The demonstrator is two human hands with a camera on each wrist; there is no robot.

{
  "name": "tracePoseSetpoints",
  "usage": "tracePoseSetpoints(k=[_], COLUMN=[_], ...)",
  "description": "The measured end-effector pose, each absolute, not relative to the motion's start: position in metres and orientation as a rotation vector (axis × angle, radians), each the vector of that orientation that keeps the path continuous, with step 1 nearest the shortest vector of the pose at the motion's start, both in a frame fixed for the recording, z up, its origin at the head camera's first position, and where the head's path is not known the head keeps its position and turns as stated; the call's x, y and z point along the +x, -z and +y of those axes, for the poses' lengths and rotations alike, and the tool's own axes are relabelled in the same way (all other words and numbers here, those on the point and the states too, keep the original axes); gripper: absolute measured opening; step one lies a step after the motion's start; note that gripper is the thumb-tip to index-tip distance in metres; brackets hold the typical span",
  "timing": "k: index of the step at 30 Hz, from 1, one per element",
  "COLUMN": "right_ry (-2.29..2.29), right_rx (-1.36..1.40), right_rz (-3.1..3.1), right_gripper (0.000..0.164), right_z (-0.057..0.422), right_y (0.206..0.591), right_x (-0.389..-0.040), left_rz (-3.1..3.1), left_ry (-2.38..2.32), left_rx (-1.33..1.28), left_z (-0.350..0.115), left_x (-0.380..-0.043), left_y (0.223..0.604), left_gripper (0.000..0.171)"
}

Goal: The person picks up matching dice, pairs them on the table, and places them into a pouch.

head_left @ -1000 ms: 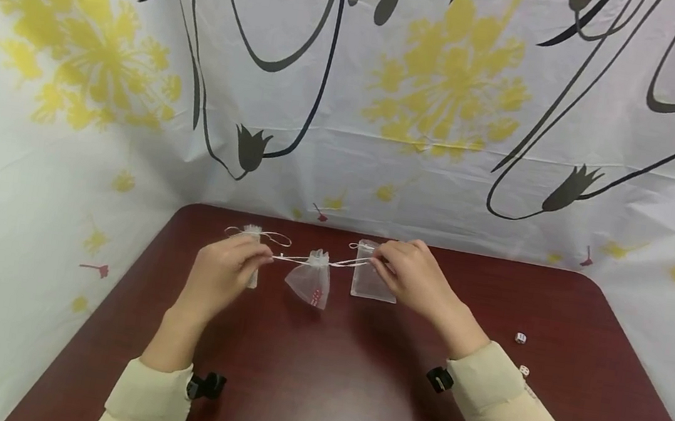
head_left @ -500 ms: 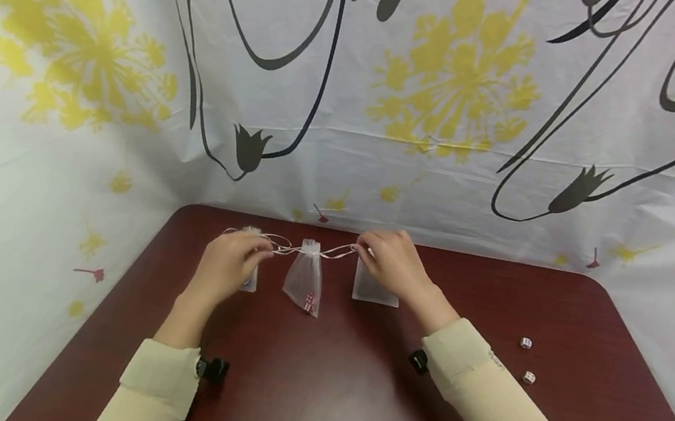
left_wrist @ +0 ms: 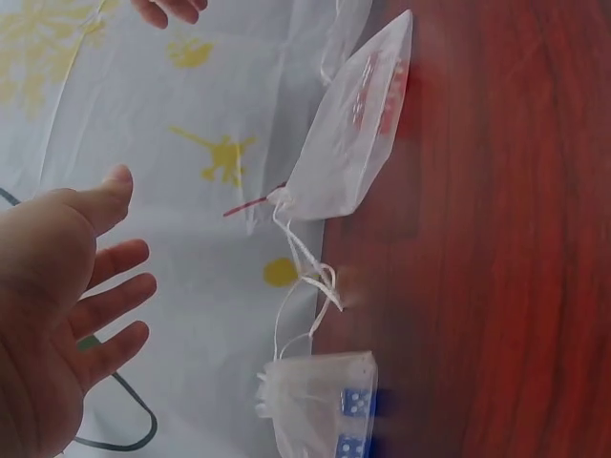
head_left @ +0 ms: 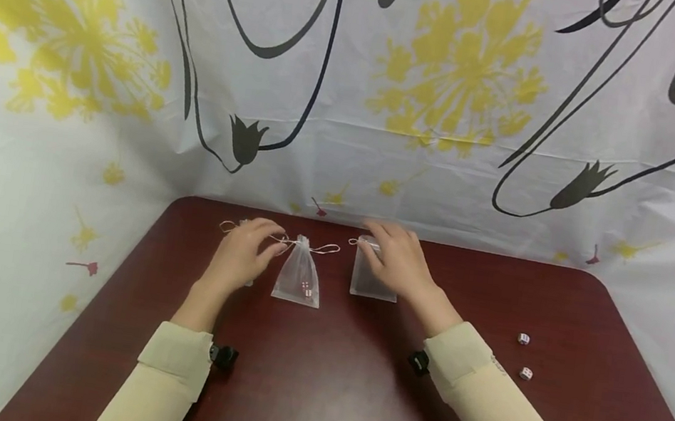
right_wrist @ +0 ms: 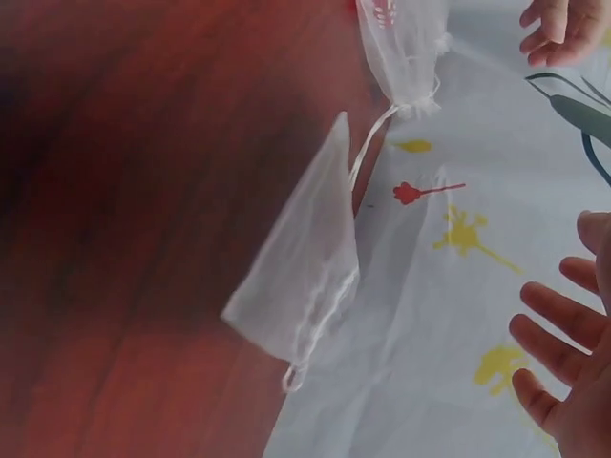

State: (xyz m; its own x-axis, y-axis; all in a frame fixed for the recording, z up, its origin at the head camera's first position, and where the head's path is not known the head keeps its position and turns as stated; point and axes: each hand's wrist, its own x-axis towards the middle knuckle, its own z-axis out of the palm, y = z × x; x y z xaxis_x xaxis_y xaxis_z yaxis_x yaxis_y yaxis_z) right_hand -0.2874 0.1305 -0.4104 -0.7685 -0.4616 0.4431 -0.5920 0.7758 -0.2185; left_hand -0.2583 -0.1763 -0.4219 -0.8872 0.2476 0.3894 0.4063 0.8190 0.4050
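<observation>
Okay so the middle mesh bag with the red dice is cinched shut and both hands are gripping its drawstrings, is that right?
Not quite. The middle mesh bag with red dice is cinched shut, but neither the left hand nor the right hand grips its drawstrings; both wrist views show open fingers.

Left hand [left_wrist: 57,305] open, fingers spread, holding nothing. Beside it on table [left_wrist: 506,239]: mesh pouch with red dice [left_wrist: 353,143], drawstring trailing toward pouch with blue dice [left_wrist: 325,405].

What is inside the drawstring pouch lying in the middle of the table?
The middle pouch shows dice with red pips through its sheer fabric, near its bottom end. Their exact number is unclear; its neck is drawn closed.
</observation>
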Motion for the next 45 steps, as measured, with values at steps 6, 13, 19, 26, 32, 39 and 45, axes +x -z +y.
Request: tracePoseSetpoints(k=[6,13,19,26,32,39,45], right_ry=[-0.523,-0.502,-0.463,-0.446,-0.424,-0.435,-0.437], right_rx=[0.716,0.637,0.581,0.532,0.471,0.394,0.345], right_rz=[-2.656,-2.746,-2.749,-2.706,-2.668,-2.679,-2.673], right_gripper=[0.045,0.052,0.053,0.052,0.051,0.051,0.049], right_z=[0.15,0.163,0.173,0.196,0.224,0.252,0.275], right_y=[0.416,0.422,0.421,0.415,0.41,0.409,0.409], right_x=[-0.267,-0.245,-0.234,-0.221,-0.214,-0.201,-0.19], left_rz=[-2.671,-2.726,-2.752,-2.789,-2.829,-2.872,-2.891], left_ry=[0.63,0.633,0.62,0.594,0.605,0.601,0.623], left_rx=[-0.63,-0.734,-0.782,-0.863,-0.902,-0.964,-1.012], left_z=[-0.158,-0.126,-0.102,-0.079,-0.068,-0.054,-0.041], left_x=[-0.256,-0.248,-0.245,-0.245,-0.243,-0.243,-0.241], left_y=[0.429,0.443,0.447,0.453,0.452,0.454,0.457], left_gripper=[0.032,0.038,0.042,0.052,0.054,0.055,0.055])
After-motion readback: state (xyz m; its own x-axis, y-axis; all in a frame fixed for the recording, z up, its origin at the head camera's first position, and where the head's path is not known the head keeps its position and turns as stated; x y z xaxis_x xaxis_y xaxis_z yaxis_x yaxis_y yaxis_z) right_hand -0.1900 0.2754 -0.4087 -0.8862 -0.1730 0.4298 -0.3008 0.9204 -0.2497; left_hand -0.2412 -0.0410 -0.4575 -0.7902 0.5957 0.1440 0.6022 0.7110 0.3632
